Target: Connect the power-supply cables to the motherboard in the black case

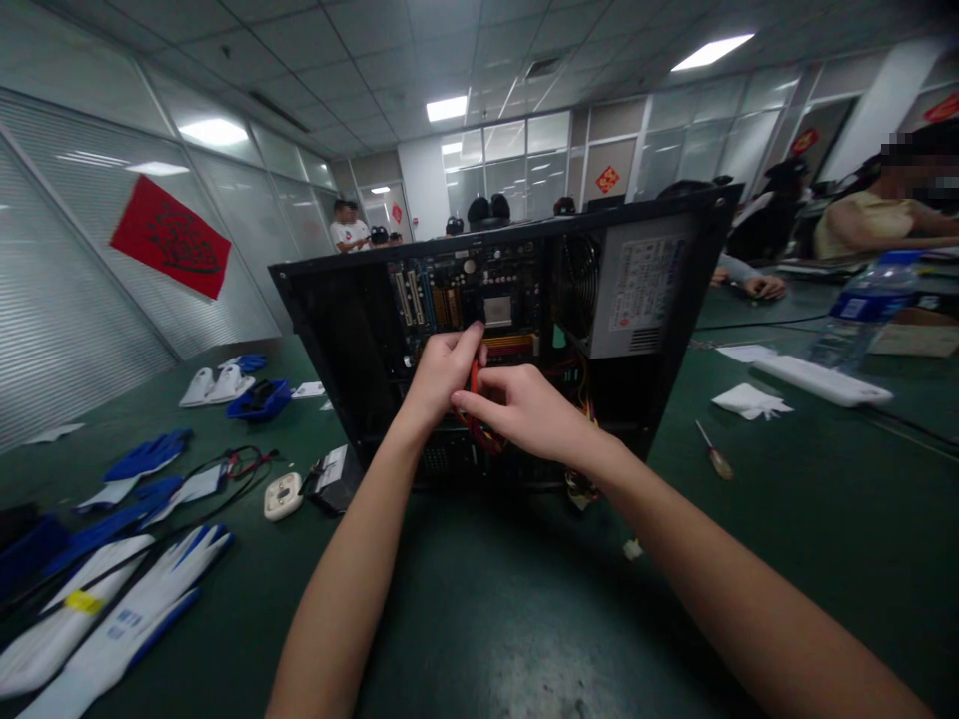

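An open black computer case (330, 330) lies on its side on the green table, with the motherboard (479, 285) and a grey power supply (644, 290) showing inside. Both my hands reach into it. My left hand (442, 374) pinches a red cable (474, 379) just below the processor socket. My right hand (528, 409) closes on the same red cable lower down, its index finger stretched toward my left hand. A bundle of red and yellow wires (580, 399) runs behind my right hand.
White and blue work gloves (127, 609) lie at the left, with black wires, a white round part (283, 495) and a small drive (334, 474). A screwdriver (713, 451), tissue (749, 401), white keyboard (813, 381) and water bottle (861, 310) lie to the right. People sit at the far tables.
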Demonstrator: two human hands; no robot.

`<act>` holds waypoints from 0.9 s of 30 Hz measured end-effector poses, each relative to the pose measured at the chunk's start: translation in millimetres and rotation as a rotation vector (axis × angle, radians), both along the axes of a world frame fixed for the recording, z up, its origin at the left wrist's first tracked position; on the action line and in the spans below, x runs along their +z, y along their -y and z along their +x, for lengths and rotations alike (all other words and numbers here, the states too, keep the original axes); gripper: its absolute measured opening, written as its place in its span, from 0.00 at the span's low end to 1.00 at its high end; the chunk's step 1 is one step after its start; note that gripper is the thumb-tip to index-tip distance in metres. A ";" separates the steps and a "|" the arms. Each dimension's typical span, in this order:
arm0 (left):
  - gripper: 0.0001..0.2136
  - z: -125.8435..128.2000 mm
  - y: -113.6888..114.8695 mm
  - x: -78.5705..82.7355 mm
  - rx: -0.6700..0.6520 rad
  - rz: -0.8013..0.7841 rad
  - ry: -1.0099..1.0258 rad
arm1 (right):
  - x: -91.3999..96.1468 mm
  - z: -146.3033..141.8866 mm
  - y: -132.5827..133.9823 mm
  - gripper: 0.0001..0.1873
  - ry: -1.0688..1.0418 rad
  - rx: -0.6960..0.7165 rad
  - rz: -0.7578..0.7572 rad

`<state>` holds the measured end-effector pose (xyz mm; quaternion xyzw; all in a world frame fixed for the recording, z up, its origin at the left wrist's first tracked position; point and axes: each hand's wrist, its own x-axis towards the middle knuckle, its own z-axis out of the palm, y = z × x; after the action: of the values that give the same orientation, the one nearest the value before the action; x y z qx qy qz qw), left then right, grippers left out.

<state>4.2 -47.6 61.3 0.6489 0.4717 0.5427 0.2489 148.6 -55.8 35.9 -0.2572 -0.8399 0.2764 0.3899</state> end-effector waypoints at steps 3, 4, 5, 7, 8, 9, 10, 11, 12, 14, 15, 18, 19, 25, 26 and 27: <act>0.21 -4.2 7.8 6.6 -0.031 -0.011 0.065 | 2.7 0.7 0.3 0.20 -0.089 0.035 -0.083; 0.19 -5.6 10.3 8.4 -0.062 -0.038 0.120 | 4.2 1.7 -0.5 0.20 -0.139 0.035 -0.107; 0.17 -6.8 12.6 10.2 -0.107 -0.070 0.188 | 6.2 3.0 -1.6 0.21 -0.196 0.029 -0.128; 0.11 -8.2 16.3 13.6 -0.228 -0.140 0.331 | 11.5 6.8 -3.2 0.23 -0.314 0.001 -0.157; 0.09 -8.1 17.7 15.1 -0.285 -0.167 0.393 | 14.6 9.3 -3.5 0.24 -0.367 -0.021 -0.163; 0.08 -7.4 18.8 16.3 -0.323 -0.187 0.443 | 17.8 12.2 -3.5 0.24 -0.413 -0.047 -0.164; 0.09 -6.2 19.6 17.4 -0.341 -0.198 0.483 | 21.0 15.2 -3.3 0.25 -0.451 -0.074 -0.160; 0.09 -4.4 20.2 18.1 -0.343 -0.205 0.513 | 23.9 18.3 -2.9 0.25 -0.478 -0.098 -0.155; 0.09 -2.1 20.6 18.6 -0.338 -0.209 0.537 | 26.4 21.2 -2.4 0.24 -0.500 -0.117 -0.150; 0.09 3.2 21.2 18.9 -0.321 -0.214 0.573 | 29.9 26.2 -1.7 0.23 -0.527 -0.131 -0.146; 0.09 5.9 21.5 18.7 -0.313 -0.215 0.586 | 30.9 28.0 -1.5 0.22 -0.534 -0.130 -0.142; 0.10 11.4 22.3 17.6 -0.265 -0.183 0.595 | 31.6 30.8 -1.7 0.22 -0.508 -0.113 -0.129; 0.11 11.9 22.5 17.3 -0.242 -0.157 0.589 | 31.3 30.9 -2.0 0.22 -0.481 -0.099 -0.130; 0.14 4.5 21.1 16.7 -0.212 -0.123 0.519 | 24.2 26.2 -7.2 0.21 -0.323 0.080 -0.229; 0.15 3.4 20.5 16.4 -0.212 -0.130 0.504 | 22.6 25.2 -8.9 0.20 -0.322 0.089 -0.248; 0.15 2.9 19.9 15.8 -0.208 -0.130 0.488 | 21.1 24.4 -10.7 0.19 -0.324 0.092 -0.268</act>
<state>7.1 -67.5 77.1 0.5264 0.3625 0.6232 0.4507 172.9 -45.0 57.0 -0.2204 -0.7328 0.4409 0.4690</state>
